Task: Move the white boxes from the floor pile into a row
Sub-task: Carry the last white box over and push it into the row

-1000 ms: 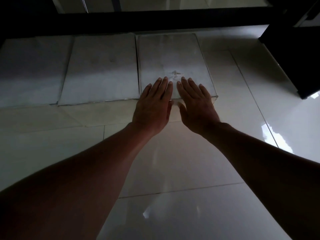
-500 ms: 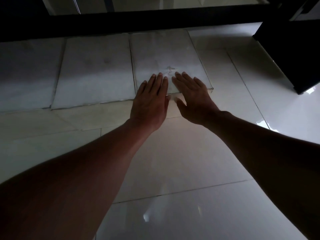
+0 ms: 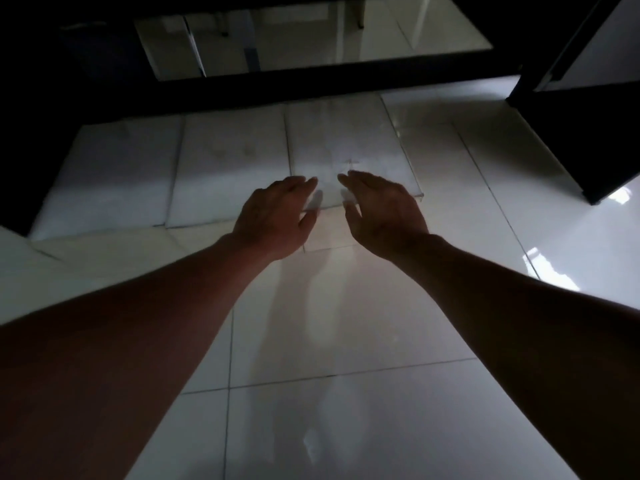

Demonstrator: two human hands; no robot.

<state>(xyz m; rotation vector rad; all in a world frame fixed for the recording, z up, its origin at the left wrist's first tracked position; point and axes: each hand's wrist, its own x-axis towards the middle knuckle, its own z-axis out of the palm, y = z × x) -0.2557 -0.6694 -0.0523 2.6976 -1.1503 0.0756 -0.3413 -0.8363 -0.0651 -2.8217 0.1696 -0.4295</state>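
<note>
Pretty dim in here tbh; three flat white boxes lie side by side in a row on the glossy tiled floor (image 3: 398,323), butted up against a dark ledge (image 3: 311,81) at the far end. Left box (image 3: 114,174) is half in shadow; middle box (image 3: 232,168) sits edge to edge w/ it; right box (image 3: 343,140) is edge to edge w/ the middle one, and it looks wrapped in clear plastic, w/ a shiny corner sticking out at its near right.

Both arms are stretched out toward that right box; left hand (image 3: 273,216) is over its near left corner, right hand (image 3: 384,209) over its near edge, a gap between the two w/ the box top showing through. Fingers on both are loosely bent, palms down, nothing gripped; fingertips are right at the near edge of the box, but can't tell if they're actually touching it or just above, too dark. Faint shadows of the fingers fall on the box top below them.

Other stuff: a dark cabinet-ish thing (image 3: 588,133) stands on the floor at the right, well apart from the boxes; past the ledge there's a brighter patch of floor (image 3: 311,32) w/ some thin legs on it, can't make out of what; bright window glare (image 3: 550,268) on the tiles near the right forearm.
</note>
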